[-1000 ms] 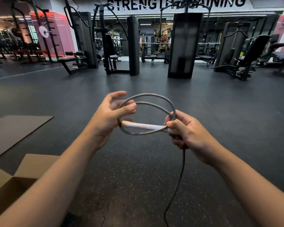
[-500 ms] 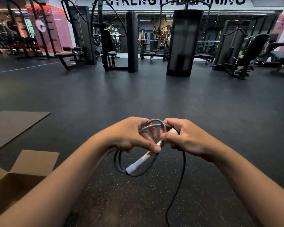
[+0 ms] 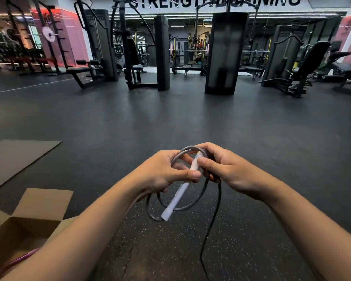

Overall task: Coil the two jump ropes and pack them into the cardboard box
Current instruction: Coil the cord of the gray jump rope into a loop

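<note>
Both hands met in the middle of the view, above the dark speckled floor (image 3: pixel 190 118). The left hand (image 3: pixel 166 173) was curled round the grey jump rope (image 3: pixel 193 201), its thumb stretched to the right and pressing against the rope's white handle (image 3: pixel 177 196), with the other fingers folded through the loops. The right hand (image 3: pixel 225 167) was also curled, its thumb pinching the upper end of the white handle and its fingers wrapped over the top of the coil. The rope formed about two loose loops that hung below the hands, and the handle slanted down to the left across them, its lower end free. From under the right hand a single dark strand of the rope dropped straight towards the near edge of the view, ending out of sight.

The cardboard box (image 3: pixel 18 230) sat open on the floor at the near left, just left of the left forearm, its flaps spread outward. Inside it, near the bottom corner, lay a pink rope (image 3: pixel 18 260), only partly visible; how it was coiled could not be told. A flat brown mat (image 3: pixel 16 157) lay on the floor farther left, beyond the box. At the far side of the room stood black weight machines (image 3: pixel 225 53) and benches under a sign reading in part "STRENGTH".
</note>
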